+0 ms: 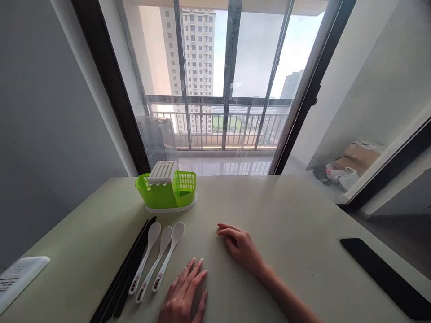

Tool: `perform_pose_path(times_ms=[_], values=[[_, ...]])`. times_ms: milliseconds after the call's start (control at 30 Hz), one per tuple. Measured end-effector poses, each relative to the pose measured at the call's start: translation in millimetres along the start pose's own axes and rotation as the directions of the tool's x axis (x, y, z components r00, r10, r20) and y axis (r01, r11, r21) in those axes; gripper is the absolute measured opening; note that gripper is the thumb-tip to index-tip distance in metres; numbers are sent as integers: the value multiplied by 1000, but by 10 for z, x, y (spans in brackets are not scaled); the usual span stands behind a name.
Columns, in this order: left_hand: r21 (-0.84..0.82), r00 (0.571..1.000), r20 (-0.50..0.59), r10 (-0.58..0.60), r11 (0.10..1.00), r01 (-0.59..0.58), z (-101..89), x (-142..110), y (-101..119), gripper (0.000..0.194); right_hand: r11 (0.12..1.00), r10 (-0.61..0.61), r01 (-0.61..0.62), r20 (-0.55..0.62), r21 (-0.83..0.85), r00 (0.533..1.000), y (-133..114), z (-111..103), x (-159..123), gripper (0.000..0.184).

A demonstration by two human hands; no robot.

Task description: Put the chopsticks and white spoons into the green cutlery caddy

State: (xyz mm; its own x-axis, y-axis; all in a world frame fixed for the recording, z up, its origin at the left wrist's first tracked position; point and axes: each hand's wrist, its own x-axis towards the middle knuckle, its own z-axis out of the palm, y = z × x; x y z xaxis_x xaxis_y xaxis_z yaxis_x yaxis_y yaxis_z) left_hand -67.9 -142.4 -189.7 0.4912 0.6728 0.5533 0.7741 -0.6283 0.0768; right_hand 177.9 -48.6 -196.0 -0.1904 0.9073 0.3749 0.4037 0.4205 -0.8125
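Observation:
My left hand (185, 291) lies flat on the table with its fingers stretched forward, holding nothing. Just left of it are three white spoons (162, 255), side by side with red and black marks on their handles. Beside the spoons runs a bundle of black chopsticks (129, 273). My right hand (243, 247) rests on the tabletop to the right, fingers loosely bent and apart, with nothing in it. Beyond the spoons stands a green basket caddy (161, 197) with a white slotted top (164, 172) and a white base.
The pale table (286, 211) reaches to a glass door. A white object with slots (22, 278) lies at the left edge. On the right lies a long black flat piece (384, 278). Cardboard boxes and bags (357, 161) sit on the floor beyond the table at right.

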Motion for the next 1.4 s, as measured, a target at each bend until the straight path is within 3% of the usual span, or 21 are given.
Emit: perform_pose_path(times_ms=[200,500,1400], values=[[-19,1000,13,18,1000,-18,-1,-8,-23,54,997,-54,59,83,-59,995,-43,26,-37,52],[19,999,41,15,1000,-15,24,-48,-41,51,985,-134,147,132,-95,982,-45,59,-37,50],[17,997,69,26,999,-27,41,-68,-81,55,971,-138,171,191,-165,972,-88,36,-40,52]])
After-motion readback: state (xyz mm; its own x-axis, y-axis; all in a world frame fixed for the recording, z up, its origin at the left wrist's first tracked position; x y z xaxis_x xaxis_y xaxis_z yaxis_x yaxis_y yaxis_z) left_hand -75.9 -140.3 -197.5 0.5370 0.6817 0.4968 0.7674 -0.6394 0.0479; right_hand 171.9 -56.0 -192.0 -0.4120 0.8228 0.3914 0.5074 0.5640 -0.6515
